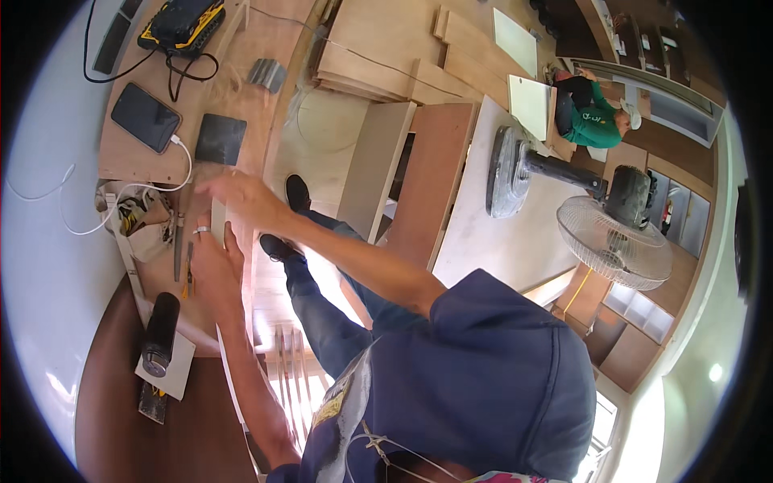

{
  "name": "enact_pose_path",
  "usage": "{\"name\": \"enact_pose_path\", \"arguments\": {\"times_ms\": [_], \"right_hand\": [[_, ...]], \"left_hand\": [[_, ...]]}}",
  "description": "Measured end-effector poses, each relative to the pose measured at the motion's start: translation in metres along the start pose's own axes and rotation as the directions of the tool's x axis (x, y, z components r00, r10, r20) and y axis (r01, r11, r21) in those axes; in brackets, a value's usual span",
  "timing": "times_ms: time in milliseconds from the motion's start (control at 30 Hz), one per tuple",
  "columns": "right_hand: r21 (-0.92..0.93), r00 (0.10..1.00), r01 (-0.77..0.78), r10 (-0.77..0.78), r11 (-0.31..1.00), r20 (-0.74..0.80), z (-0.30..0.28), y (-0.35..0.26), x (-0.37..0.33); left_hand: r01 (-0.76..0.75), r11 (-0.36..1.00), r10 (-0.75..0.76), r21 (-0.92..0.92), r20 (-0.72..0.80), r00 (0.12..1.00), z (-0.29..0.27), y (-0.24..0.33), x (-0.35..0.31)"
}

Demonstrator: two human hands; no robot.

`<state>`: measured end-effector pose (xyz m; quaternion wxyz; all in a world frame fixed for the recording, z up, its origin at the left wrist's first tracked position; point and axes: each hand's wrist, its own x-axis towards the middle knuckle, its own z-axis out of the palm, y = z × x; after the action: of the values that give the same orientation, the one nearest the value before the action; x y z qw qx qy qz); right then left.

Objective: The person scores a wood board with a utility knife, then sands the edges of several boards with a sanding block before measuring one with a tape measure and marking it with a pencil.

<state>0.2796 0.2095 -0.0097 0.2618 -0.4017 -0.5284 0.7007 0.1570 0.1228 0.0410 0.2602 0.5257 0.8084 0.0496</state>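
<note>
Two bare hands, left hand (pixel 211 262) and right hand (pixel 241 197) pinching flat pale strip (pixel 218 217), over smooth plywood bench (pixel 233 97)

Item count, workbench and surroundings:

- Hands at the bench: two, the left hand (pixel 211 262) and the right hand (pixel 237 197), both on one small pale strip (pixel 218 216) at the bench edge.
- Rings: one, on the left hand.
- Phones: one phone (pixel 146 117), with one white cable (pixel 187 161) plugged in.
- Dark square pads: one dark pad (pixel 221 138).
- Yellow-and-black power units: one power unit (pixel 182 24) (black cord attached).
- Black cylinders: one black cylinder (pixel 160 333), lying on one white sheet (pixel 179 369).
- Pedestal fans: one fan (pixel 613 241), lying tipped on the floor.
- Other people: one person (pixel 597 117) in a green top.
- Shoes: two black shoes (pixel 297 193).
</note>
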Motion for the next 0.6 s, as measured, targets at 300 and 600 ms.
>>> {"name": "enact_pose_path", "arguments": {"times_ms": [300,600], "right_hand": [[-0.293,0.948,0.106,-0.186,0.95,-0.26,0.033,-0.022,-0.042],[-0.355,0.782,0.196,-0.365,0.914,-0.506,0.058,0.001,-0.063]], "left_hand": [[0.042,0.998,-0.043,0.038,0.018,0.999,-0.008,0.003,-0.01],[-0.077,0.994,0.068,-0.076,-0.107,0.992,0.017,-0.002,-0.012]]}}
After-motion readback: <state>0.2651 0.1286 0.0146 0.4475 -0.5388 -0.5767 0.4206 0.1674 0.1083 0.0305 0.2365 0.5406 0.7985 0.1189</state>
